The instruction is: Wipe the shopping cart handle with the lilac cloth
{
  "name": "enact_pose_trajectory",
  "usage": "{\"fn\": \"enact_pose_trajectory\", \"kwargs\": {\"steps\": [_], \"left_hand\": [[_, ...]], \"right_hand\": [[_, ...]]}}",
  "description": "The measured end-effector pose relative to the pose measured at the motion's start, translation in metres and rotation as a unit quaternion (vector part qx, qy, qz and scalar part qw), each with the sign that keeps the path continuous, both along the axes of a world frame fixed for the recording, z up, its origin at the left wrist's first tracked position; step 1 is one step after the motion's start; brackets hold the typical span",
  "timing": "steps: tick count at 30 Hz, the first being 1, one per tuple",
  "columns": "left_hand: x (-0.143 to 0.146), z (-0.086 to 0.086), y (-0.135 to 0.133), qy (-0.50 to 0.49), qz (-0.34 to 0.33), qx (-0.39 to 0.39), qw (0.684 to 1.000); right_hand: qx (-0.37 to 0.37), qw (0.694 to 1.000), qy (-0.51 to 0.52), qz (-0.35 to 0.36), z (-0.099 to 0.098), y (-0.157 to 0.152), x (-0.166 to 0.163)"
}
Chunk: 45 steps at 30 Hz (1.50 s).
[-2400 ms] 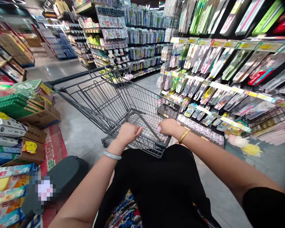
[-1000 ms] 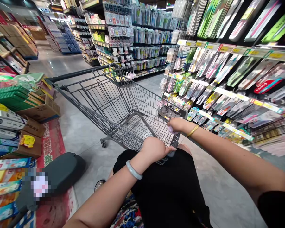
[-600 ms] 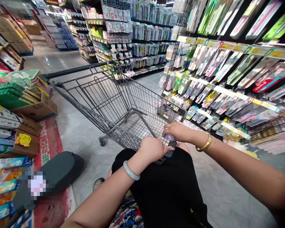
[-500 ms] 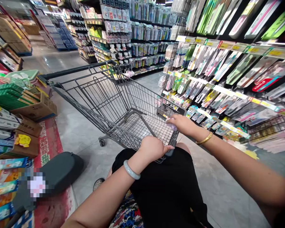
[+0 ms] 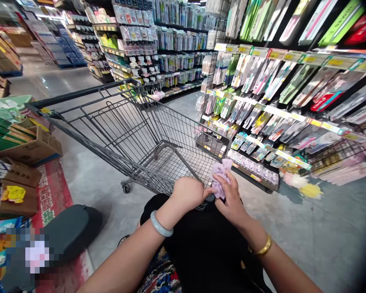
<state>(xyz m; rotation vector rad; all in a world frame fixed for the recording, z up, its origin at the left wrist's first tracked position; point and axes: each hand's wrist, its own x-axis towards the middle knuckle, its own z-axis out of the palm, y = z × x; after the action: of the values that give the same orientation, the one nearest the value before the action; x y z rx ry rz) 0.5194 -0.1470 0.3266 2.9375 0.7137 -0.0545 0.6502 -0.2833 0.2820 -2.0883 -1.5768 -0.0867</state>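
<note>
A dark grey wire shopping cart (image 5: 79, 90) stands tilted across the view, its front end against my lap. My left hand (image 5: 187, 197), below a pale bangle (image 5: 161, 224), is closed on the near corner of the cart's front rim, its thumb pointing right. Bunched in the fingers of my right hand (image 5: 234, 205) is a light purple cloth (image 5: 218, 190). The cloth is at the front rim, close beside my left thumb. A gold bangle (image 5: 264, 245) circles my right wrist. Part of the rim is hidden behind both hands.
Shelves of hanging packages (image 5: 274, 106) line the right side. Cardboard boxes of goods (image 5: 33, 148) stand at left on a red mat (image 5: 56, 183). A dark grey rounded object (image 5: 82, 226), partly pixelated, lies at lower left. Further shelves (image 5: 177, 53) stand behind the cart.
My right hand has come from the rim's far right corner down to beside my left hand, and the purple cloth shows more. The left hand keeps its hold. The view has shifted slightly right.
</note>
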Motion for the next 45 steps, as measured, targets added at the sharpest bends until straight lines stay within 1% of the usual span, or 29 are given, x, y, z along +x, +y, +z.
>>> {"fn": "enact_pose_trajectory", "kwargs": {"steps": [2,5,7,9,10,12,14,16,17,19,22,24,26,28,30,32,35,37,39,41,43,45], "left_hand": [[0.002,0.000,0.000,0.001,0.002,0.004,1.000],[0.005,0.000,-0.002,-0.010,0.011,0.018,1.000],[0.007,0.000,-0.003,-0.021,0.012,0.034,0.999],[0.009,0.000,-0.005,-0.028,0.014,0.052,0.998],[0.009,-0.001,-0.005,-0.031,0.018,0.061,0.997],[0.008,-0.002,-0.006,-0.035,0.025,0.071,0.997],[0.006,-0.003,-0.006,-0.035,0.027,0.070,0.997],[0.004,-0.004,-0.006,-0.032,0.025,0.067,0.997],[0.004,-0.004,-0.006,-0.031,0.025,0.066,0.997],[0.006,-0.004,-0.006,-0.031,0.026,0.067,0.997],[0.012,-0.003,-0.005,-0.032,0.031,0.066,0.997],[0.016,-0.003,-0.003,-0.029,0.035,0.058,0.997],[0.018,-0.003,0.000,-0.026,0.036,0.044,0.998],[0.017,-0.006,0.002,-0.025,0.031,0.037,0.999],[0.015,-0.009,0.003,-0.029,0.027,0.041,0.998],[0.015,-0.012,0.002,-0.037,0.033,0.046,0.998],[0.020,-0.015,0.002,-0.040,0.037,0.051,0.997],[0.027,-0.016,0.003,-0.038,0.021,0.060,0.997],[0.032,-0.016,0.005,-0.041,0.013,0.072,0.996],[0.035,-0.017,0.008,-0.055,0.017,0.079,0.995],[0.034,-0.019,0.011,-0.082,0.013,0.080,0.993],[0.032,-0.020,0.013,-0.122,-0.004,0.076,0.990]], "right_hand": [[0.022,0.999,0.045,0.006,-0.002,0.007,0.005],[0.069,0.994,0.079,0.005,-0.004,0.033,0.034],[0.116,0.990,0.084,-0.017,-0.006,0.052,0.055],[0.147,0.985,0.074,-0.050,-0.007,0.064,0.065],[0.153,0.984,0.061,-0.062,-0.007,0.066,0.063],[0.152,0.985,0.027,-0.073,-0.007,0.062,0.050],[0.151,0.986,0.001,-0.069,-0.006,0.053,0.033],[0.148,0.987,-0.006,-0.055,-0.006,0.049,0.027],[0.146,0.988,-0.004,-0.052,-0.006,0.051,0.029],[0.146,0.987,0.003,-0.062,-0.006,0.063,0.046],[0.160,0.982,0.012,-0.103,-0.005,0.090,0.077],[0.162,0.981,0.013,-0.107,-0.002,0.098,0.083],[0.152,0.986,0.012,-0.073,-0.001,0.091,0.071],[0.139,0.990,0.014,-0.024,-0.002,0.074,0.050],[0.139,0.990,0.020,-0.008,-0.004,0.056,0.032],[0.146,0.989,0.032,-0.014,-0.007,0.050,0.028],[0.149,0.987,0.052,-0.035,-0.008,0.064,0.047],[0.146,0.986,0.058,-0.057,-0.003,0.078,0.062],[0.139,0.987,0.060,-0.061,0.006,0.082,0.065],[0.124,0.990,0.056,-0.037,0.015,0.073,0.051],[0.112,0.992,0.051,-0.014,0.020,0.056,0.029],[0.116,0.992,0.052,-0.023,0.019,0.040,0.011]]}}
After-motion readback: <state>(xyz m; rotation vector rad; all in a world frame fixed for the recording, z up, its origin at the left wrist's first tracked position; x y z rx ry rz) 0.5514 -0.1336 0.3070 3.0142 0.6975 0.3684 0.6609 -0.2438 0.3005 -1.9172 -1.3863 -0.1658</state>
